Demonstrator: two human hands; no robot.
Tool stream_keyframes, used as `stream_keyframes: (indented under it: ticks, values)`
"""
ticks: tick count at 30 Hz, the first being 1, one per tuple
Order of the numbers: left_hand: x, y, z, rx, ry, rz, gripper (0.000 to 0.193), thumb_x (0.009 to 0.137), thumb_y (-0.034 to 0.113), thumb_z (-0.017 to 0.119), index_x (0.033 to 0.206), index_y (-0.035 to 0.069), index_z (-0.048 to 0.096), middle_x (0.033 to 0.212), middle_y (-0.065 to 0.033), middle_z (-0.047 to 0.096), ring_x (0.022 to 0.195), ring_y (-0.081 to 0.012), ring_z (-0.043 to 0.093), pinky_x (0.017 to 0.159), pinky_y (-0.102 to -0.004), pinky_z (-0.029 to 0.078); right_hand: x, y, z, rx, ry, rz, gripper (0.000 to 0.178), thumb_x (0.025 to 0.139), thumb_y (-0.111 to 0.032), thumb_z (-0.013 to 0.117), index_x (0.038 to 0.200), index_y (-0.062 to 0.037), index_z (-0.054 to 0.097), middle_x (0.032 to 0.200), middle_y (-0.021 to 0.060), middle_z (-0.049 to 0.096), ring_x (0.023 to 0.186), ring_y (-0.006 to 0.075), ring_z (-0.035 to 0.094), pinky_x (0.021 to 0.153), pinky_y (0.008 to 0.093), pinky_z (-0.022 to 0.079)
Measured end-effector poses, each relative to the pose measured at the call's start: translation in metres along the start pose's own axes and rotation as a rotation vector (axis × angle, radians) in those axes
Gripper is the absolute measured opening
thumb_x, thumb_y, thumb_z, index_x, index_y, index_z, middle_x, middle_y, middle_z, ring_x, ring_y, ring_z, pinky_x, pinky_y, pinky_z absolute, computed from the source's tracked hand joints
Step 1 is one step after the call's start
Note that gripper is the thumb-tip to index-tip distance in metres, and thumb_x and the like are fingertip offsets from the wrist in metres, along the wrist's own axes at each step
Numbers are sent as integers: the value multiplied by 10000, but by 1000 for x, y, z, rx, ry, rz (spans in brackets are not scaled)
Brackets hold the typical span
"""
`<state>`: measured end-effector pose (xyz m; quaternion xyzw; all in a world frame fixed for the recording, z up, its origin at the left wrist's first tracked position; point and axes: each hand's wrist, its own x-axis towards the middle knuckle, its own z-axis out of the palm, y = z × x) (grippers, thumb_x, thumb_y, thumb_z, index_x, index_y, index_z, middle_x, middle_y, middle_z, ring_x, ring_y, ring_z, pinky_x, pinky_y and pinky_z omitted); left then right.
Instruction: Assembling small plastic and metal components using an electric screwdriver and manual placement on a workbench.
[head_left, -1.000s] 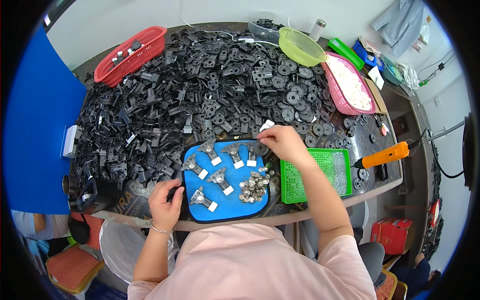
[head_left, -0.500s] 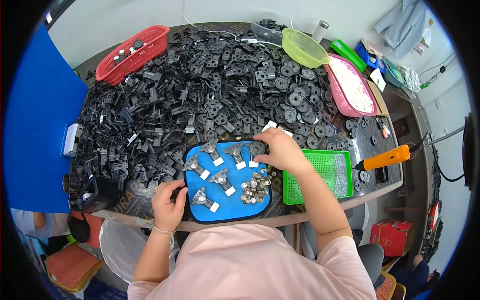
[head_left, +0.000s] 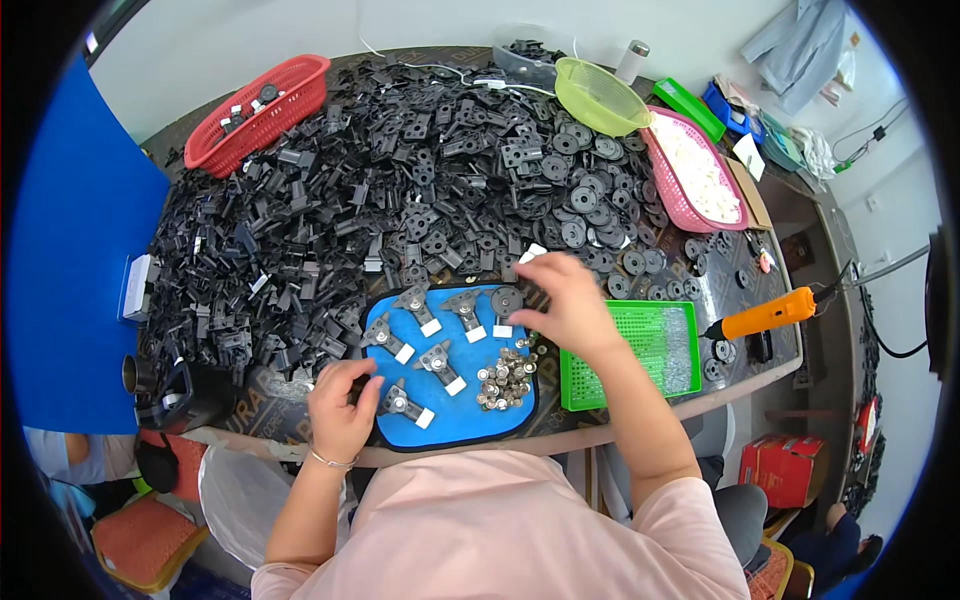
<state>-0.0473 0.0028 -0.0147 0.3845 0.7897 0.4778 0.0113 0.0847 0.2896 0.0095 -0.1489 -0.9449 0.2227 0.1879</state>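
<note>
On a blue mat point(head_left: 450, 412) with a black border lie several black plastic brackets point(head_left: 437, 362), each with a white end and a metal fitting. At its upper right corner a round black disc point(head_left: 507, 300) lies over a piece with a white end point(head_left: 503, 331). My right hand point(head_left: 570, 305) is just beside this disc, thumb and fingers apart, nothing visible between them. By the mat's left edge is my left hand point(head_left: 342, 405), its fingers loosely curled and the thumb apart, holding nothing I can see. Small metal fittings point(head_left: 507, 380) are heaped at the mat's lower right.
A large pile of black parts point(head_left: 330, 210) covers the table behind the mat, with round discs point(head_left: 584, 199) at its right. A green tray point(head_left: 630, 355) and an orange electric screwdriver point(head_left: 768, 313) are at right. Red point(head_left: 260, 115), yellow point(head_left: 603, 97) and pink point(head_left: 693, 165) baskets stand farther back.
My right hand has eased slightly right, away from the black disc, which stays on the mat. My left hand has hardly moved. The whole view has shifted a little.
</note>
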Motion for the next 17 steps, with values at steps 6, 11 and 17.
stream_keyframes:
  ticks: [6, 11, 17]
  values:
    - [48, 24, 40, 134, -236, 332, 361, 677, 168, 760, 999, 68, 630, 973, -85, 636, 943, -272, 577, 890, -395, 392, -85, 33, -104, -619, 1240, 48, 723, 664, -119, 805, 1256, -24, 401, 1273, 108, 390, 1212, 256, 370, 1033, 415, 286]
    - [84, 39, 93, 269, -399, 372, 492, 660, 289, 773, 1081, 96, 605, 1071, -57, 601, 1063, -248, 513, 978, -430, 290, -117, 82, -126, -536, 1316, 559, 890, 711, -148, 798, 1367, -6, 214, 1350, 131, 305, 1255, 249, 346, 1063, 417, 286]
    - [98, 40, 121, 402, -501, 298, 543, 652, 331, 777, 1115, 109, 601, 1083, -49, 593, 1096, -239, 489, 997, -445, 260, -123, 145, -113, 282, 1211, 340, 736, 793, -51, 712, 1363, -40, 246, 1316, 112, 341, 1111, 224, 508, 915, 318, 450]
